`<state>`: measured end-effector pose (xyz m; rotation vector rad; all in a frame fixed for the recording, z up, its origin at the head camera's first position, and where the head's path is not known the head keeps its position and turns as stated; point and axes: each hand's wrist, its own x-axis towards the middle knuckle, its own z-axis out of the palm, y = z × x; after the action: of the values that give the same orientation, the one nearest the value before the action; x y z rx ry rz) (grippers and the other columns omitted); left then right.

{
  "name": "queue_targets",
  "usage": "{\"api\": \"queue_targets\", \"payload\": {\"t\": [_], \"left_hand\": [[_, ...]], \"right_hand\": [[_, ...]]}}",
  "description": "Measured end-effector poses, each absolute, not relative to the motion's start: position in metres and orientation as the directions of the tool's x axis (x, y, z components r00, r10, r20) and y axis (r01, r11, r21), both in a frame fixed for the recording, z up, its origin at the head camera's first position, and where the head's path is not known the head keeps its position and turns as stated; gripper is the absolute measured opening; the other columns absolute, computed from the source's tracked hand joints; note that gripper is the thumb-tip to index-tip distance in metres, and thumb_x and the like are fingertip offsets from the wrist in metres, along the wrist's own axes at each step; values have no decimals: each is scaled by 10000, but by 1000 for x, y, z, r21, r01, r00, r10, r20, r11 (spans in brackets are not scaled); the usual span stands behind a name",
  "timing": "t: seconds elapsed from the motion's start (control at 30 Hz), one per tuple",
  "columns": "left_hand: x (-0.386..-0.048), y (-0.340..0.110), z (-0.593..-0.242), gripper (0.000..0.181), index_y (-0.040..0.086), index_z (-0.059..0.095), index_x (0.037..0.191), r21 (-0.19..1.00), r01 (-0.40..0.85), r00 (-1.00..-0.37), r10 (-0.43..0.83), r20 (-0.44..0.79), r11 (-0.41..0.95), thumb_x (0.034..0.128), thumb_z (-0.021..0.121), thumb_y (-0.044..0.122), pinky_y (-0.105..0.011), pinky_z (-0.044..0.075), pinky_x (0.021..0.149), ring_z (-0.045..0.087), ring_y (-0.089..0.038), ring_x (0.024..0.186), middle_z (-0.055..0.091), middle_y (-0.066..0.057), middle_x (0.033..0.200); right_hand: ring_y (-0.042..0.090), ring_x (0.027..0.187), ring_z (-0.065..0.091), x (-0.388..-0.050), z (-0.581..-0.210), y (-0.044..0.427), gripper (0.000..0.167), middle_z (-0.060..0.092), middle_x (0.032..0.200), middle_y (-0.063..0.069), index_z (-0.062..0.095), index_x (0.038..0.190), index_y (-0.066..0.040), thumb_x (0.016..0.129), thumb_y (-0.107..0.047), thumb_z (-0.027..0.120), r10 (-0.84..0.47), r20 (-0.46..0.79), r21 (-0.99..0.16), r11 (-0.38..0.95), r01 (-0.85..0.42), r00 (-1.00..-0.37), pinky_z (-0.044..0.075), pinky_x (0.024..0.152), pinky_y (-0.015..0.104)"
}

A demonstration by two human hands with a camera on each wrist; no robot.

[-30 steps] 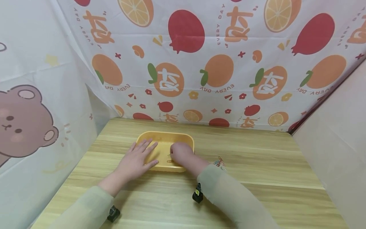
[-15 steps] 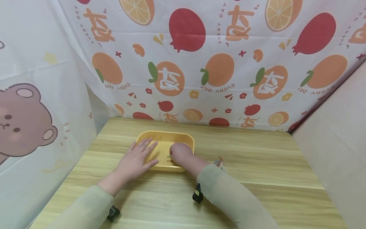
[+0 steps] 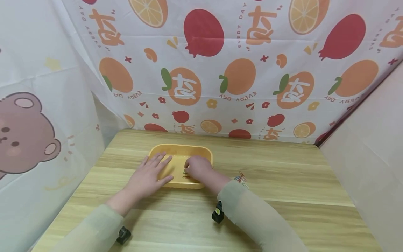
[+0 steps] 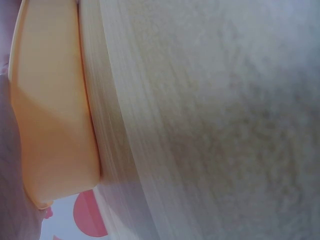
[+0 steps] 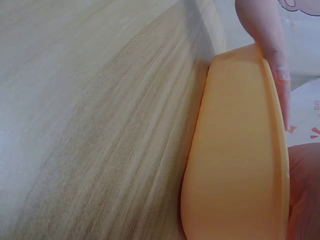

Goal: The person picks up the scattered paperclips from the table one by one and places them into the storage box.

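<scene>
A yellow plastic tray [image 3: 181, 150] stands on the wooden table. My left hand [image 3: 147, 175] lies across its left side, fingers spread and straight. Inside the tray, toward the right, my right hand [image 3: 199, 168] is bent down with curled fingers. Its fingertips are mostly hidden, so whether they pinch anything cannot be told. Just by them lies a greenish paper clip [image 3: 184, 172], with a reddish-brown paper clip [image 3: 186, 177] nearer the front wall. Both wrist views show the tray's outer wall [image 5: 235, 140]; the right wrist view also shows part of the left hand [image 5: 265, 37].
A small pile of coloured paper clips [image 3: 241, 178] lies on the table [image 3: 277, 189] right of the tray, close to the right sleeve [image 3: 233, 194]. A fruit-print cloth [image 3: 226, 108] hangs behind the table, and a bear-print cloth [image 3: 28, 133] hangs at the left.
The right hand's fingers have loosened slightly near the front of the tray, and the greenish paper clip beside them shows more clearly. The left hand keeps its place; the head view shifts a little.
</scene>
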<state>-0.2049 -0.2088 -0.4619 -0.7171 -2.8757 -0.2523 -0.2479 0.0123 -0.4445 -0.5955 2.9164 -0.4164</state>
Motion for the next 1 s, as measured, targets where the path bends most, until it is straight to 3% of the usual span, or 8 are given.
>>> {"api": "queue_targets", "payload": {"t": [0.13,0.43,0.7,1.0], "left_hand": [[-204,-209,-460,772,205,356,1554,120,475,-871,446,207,872,945,475,665,-621,136,1172,255,-348,1470,313,-110,1598],[-204,-208,-459,781,201,338,1561,116,472,-874,448,188,874,952,432,682,-620,125,1174,247,-357,1471,295,-119,1605],[-205,-209,-460,789,200,334,1562,126,470,-876,444,187,874,948,435,686,-622,119,1173,242,-361,1472,287,-122,1608],[-205,-208,-459,766,191,344,1558,134,483,-867,451,210,866,953,496,635,-625,125,1171,260,-374,1462,307,-131,1598]], "right_hand": [[120,963,656,-248,-441,14,177,725,1005,-93,791,1021,-217,927,-334,697,-391,-73,-321,880,-349,-918,531,830,305],[55,773,567,-247,-430,27,196,663,848,-109,790,1038,-204,911,-338,726,-346,17,-443,839,-317,-938,489,686,234],[87,804,559,-242,-421,46,224,646,850,-90,780,1092,-194,917,-322,723,-304,106,-508,802,-314,-947,471,698,252],[151,843,554,-234,-422,73,283,620,922,-73,757,1159,-198,935,-359,694,-170,98,-623,758,-194,-980,488,709,293]]}}
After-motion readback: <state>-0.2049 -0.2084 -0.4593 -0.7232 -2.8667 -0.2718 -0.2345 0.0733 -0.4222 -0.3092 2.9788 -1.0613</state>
